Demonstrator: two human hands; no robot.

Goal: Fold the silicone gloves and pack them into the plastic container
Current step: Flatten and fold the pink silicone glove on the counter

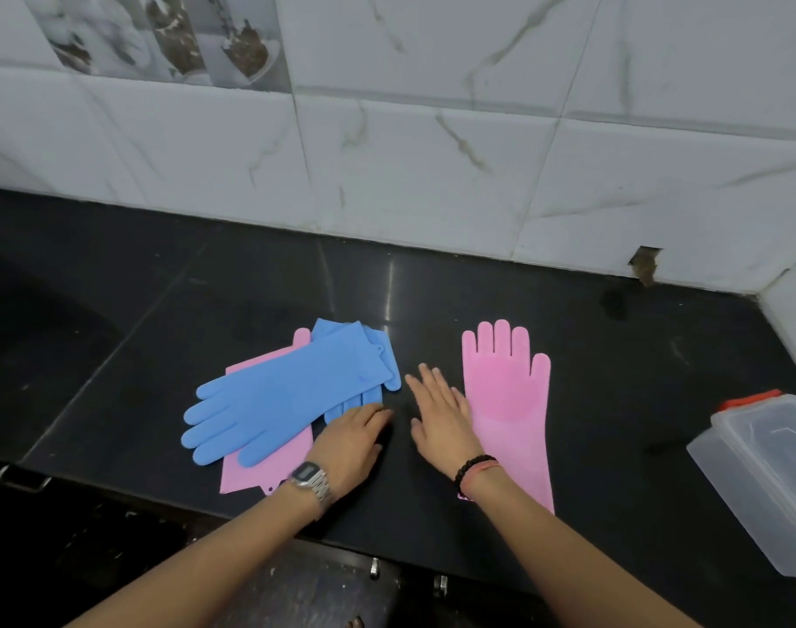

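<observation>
Two hands lie flat on the black counter (pixel 613 378), side by side and a little apart. The left hand (pixel 351 441) has a silver watch (pixel 312 485) on its wrist. Its fingers (pixel 378 412) are loose and hold nothing; the tips rest on the counter, right by the edge of the glove pile. The right hand (pixel 441 417) wears a dark bead band (pixel 473 466). Its fingers (pixel 430 385) are straight and spread, released, and hold nothing either. The outer edge of this hand is just beside a pink glove (pixel 509 401), maybe touching it (too close to tell).

That pink glove lies flat on the counter, to the right of the right fingers. Its own finger parts point away toward the tiled wall (pixel 432 151), and the cuff runs under the right wrist.

To the left of the left fingers is the pile. A blue glove (pixel 278 396) lies on top, slanted, with its finger parts pointing left. A second blue glove (pixel 373 355) peeks out from under it, near the left fingertips. A second pink glove (pixel 269 469) is at the bottom of the pile.

The clear box (pixel 767 482) stands far to the right of the right fingers, well apart from all the gloves. It has a red bit (pixel 749 398) at its far end.
</observation>
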